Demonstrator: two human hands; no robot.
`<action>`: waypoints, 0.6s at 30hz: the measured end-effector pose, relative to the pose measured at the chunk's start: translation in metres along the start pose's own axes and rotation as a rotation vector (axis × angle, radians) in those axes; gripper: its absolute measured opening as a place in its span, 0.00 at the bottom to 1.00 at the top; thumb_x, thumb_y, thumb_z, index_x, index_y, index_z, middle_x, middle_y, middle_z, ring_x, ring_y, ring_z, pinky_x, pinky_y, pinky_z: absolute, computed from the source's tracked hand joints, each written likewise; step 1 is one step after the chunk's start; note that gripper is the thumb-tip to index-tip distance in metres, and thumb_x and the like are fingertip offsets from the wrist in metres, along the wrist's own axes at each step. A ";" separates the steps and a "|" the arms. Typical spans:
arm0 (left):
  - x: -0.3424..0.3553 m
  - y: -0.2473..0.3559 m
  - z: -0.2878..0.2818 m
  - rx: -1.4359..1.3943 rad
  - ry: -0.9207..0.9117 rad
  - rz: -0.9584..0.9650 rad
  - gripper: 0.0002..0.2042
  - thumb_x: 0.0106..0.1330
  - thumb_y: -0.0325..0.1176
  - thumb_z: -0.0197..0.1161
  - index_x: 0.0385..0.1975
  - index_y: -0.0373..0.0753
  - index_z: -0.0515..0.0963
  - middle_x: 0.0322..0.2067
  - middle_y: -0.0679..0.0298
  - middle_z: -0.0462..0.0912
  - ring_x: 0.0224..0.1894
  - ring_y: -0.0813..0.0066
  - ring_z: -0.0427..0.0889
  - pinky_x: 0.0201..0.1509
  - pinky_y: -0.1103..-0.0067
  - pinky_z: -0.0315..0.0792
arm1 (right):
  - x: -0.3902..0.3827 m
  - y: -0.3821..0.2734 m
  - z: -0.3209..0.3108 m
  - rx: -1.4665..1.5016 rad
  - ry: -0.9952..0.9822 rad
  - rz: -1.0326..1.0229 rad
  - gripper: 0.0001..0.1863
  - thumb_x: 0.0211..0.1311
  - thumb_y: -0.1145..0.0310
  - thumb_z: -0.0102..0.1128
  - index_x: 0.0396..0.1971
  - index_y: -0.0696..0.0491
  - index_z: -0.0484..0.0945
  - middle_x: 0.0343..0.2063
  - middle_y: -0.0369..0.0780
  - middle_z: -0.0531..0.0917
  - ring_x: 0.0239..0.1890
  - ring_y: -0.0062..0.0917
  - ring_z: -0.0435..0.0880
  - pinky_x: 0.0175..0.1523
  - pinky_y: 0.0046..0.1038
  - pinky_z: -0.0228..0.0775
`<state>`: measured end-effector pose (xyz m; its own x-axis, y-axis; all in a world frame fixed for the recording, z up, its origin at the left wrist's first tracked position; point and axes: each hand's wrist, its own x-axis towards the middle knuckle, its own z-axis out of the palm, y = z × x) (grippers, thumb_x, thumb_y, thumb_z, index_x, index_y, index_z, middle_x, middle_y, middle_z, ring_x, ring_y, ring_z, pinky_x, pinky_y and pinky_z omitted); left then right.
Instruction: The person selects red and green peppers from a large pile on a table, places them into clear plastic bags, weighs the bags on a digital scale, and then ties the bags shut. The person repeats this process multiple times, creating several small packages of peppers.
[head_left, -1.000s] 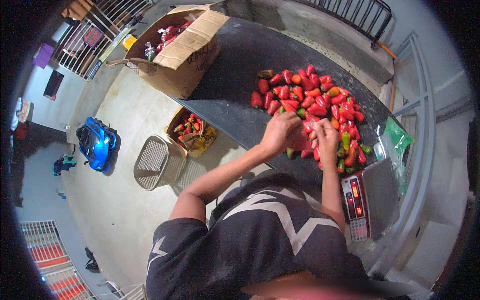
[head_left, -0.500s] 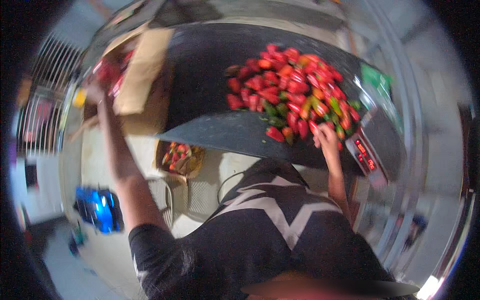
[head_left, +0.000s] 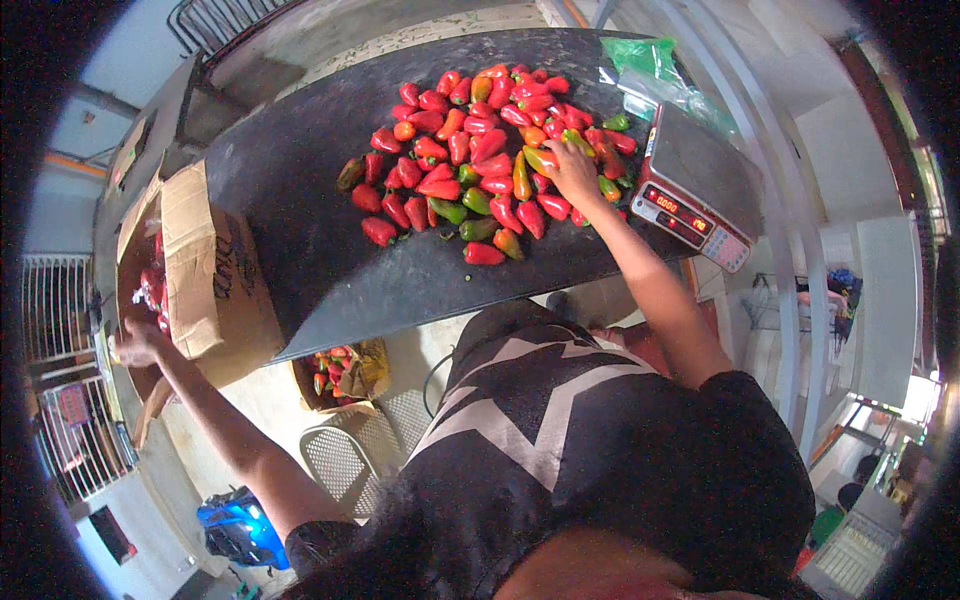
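Note:
A heap of mostly red bell peppers (head_left: 490,144), with some green, orange and yellow ones, is spread over the dark tabletop (head_left: 300,150). My right hand (head_left: 575,172) reaches into the right side of the heap, its fingers closed around a yellow-orange pepper (head_left: 541,162). Far to the left, my left hand (head_left: 142,345) is at the near side of an open cardboard box (head_left: 235,290). Its fingers look apart and nothing shows in them. Inside that box lie red peppers (head_left: 154,275), partly hidden by a raised flap.
A digital scale (head_left: 690,205) with a lit display stands right of the heap, beside green and clear plastic bags (head_left: 645,60). Below the table edge are a smaller box of peppers (head_left: 340,375) and a plastic chair (head_left: 340,455). A blue bag-like object (head_left: 243,525) sits at the lower left.
The view has turned, shifting the whole scene. My left hand has come from over the peppers in the box to its near side. My right hand has moved from the heap's near edge deeper into it.

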<state>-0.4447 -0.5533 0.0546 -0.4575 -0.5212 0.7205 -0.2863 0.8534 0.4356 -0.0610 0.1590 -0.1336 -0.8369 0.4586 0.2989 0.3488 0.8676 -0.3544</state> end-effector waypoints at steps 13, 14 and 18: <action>-0.381 0.119 -0.153 -0.715 -1.267 0.215 0.08 0.63 0.25 0.58 0.40 0.37 0.79 0.36 0.65 0.83 0.37 0.79 0.80 0.41 0.81 0.73 | 0.027 0.093 -0.009 0.536 0.258 0.196 0.21 0.50 0.60 0.68 0.42 0.54 0.74 0.32 0.45 0.81 0.34 0.38 0.81 0.41 0.38 0.70; -0.407 0.127 -0.155 -0.717 -1.315 0.230 0.08 0.63 0.26 0.59 0.40 0.36 0.79 0.36 0.64 0.83 0.37 0.79 0.80 0.41 0.80 0.74 | 0.016 0.113 -0.034 0.455 0.287 0.251 0.23 0.53 0.57 0.67 0.44 0.54 0.74 0.33 0.44 0.81 0.35 0.37 0.82 0.42 0.36 0.72; -0.489 0.166 -0.162 -0.729 -1.461 0.178 0.09 0.63 0.28 0.59 0.40 0.34 0.78 0.35 0.60 0.83 0.36 0.72 0.82 0.41 0.76 0.75 | -0.027 0.195 -0.128 -0.036 0.457 0.350 0.28 0.50 0.57 0.70 0.51 0.49 0.74 0.42 0.46 0.80 0.46 0.42 0.78 0.49 0.41 0.71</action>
<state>-0.1323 -0.1558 -0.1381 -0.9196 0.3745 -0.1188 0.0934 0.5021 0.8597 0.0839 0.3404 -0.0976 -0.4047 0.7492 0.5243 0.5934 0.6514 -0.4727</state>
